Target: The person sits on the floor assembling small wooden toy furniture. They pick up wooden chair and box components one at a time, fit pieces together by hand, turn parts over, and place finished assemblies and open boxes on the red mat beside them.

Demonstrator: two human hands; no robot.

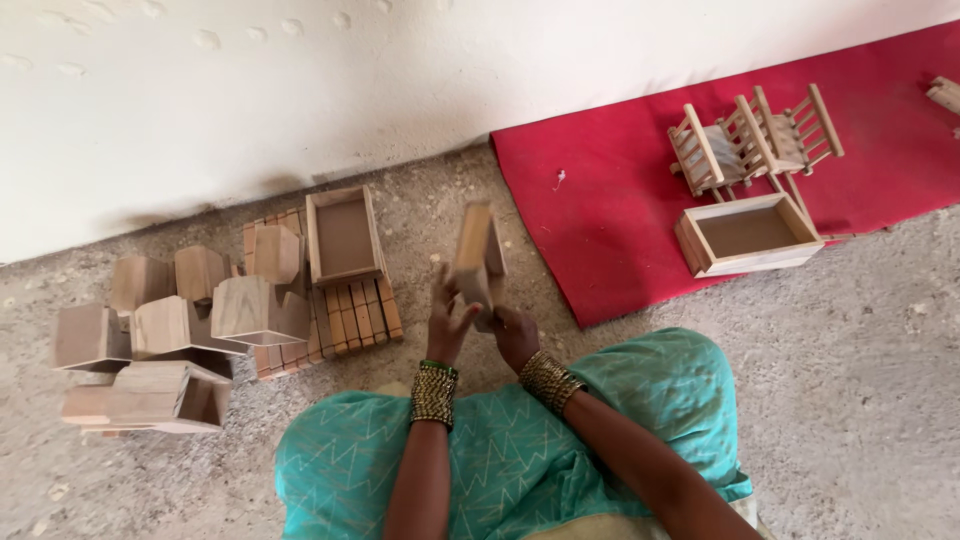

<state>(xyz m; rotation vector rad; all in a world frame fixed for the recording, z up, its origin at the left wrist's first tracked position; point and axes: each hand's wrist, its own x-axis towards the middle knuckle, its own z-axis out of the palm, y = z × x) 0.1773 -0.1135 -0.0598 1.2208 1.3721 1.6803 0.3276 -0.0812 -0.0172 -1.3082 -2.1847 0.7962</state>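
Observation:
A small open wooden box [478, 258] is held upright in front of me, above the concrete floor. My left hand [447, 322] presses against its lower left side with fingers spread along the wood. On the box's lower right edge my right hand [515, 335] grips it from below. Both wrists carry beaded gold-coloured bangles. My knees, covered in teal cloth, fill the bottom of the view.
Several pentagon-shaped wooden box shells [175, 340] are piled on the left. A slatted wooden panel [340, 320] carries an open wooden tray [343, 237]. On the red mat [610, 190] stand two small slatted wooden chairs [755, 140] and an open box [748, 235]. A white wall runs behind.

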